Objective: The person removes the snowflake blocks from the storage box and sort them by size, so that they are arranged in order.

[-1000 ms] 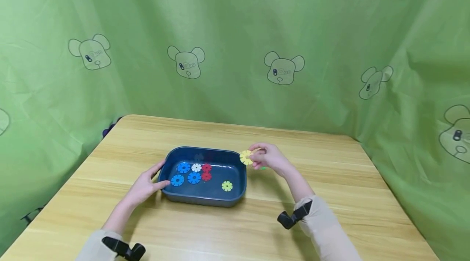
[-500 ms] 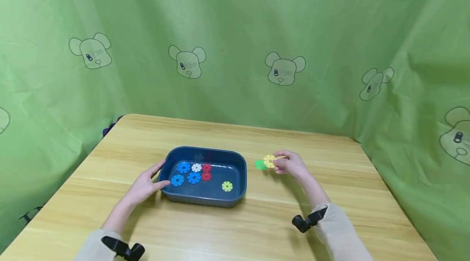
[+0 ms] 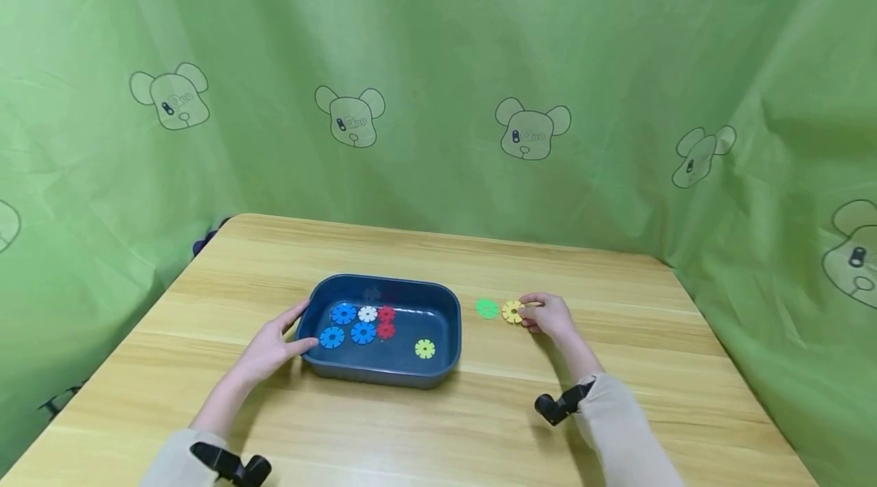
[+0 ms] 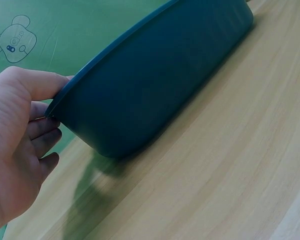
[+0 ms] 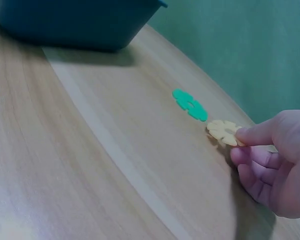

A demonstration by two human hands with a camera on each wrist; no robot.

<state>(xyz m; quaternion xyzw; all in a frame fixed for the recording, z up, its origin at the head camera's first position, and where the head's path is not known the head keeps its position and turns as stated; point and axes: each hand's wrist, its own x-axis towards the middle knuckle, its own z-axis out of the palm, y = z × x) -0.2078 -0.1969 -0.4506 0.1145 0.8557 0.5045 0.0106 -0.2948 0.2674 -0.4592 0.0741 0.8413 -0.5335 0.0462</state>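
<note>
Count: 1 blue tray (image 3: pixel 448 319), 8 toy gears total. In tray: 3 blue gears (image 3: pixel 343 313), 2 red gears (image 3: pixel 386 314), 1 white gear (image 3: pixel 368 313), 1 lime gear (image 3: pixel 425 348). Outside, on table (image 3: pixel 411 434): 1 green gear (image 3: pixel 487 309) & 1 yellow gear (image 3: pixel 512 311).

Right hand (image 3: pixel 548 314): fingers curled, thumb & forefinger pinching the yellow gear at its edge; gear is low at the tabletop, just left of fingertips. Green gear lies just beyond it, not touching. Forearm comes in from near edge, angled toward tray.

Left hand (image 3: pixel 270 346): grasping tray's left rim, thumb on top of the rim, fingers curled under against the outer wall. Wrist low on table.
</note>
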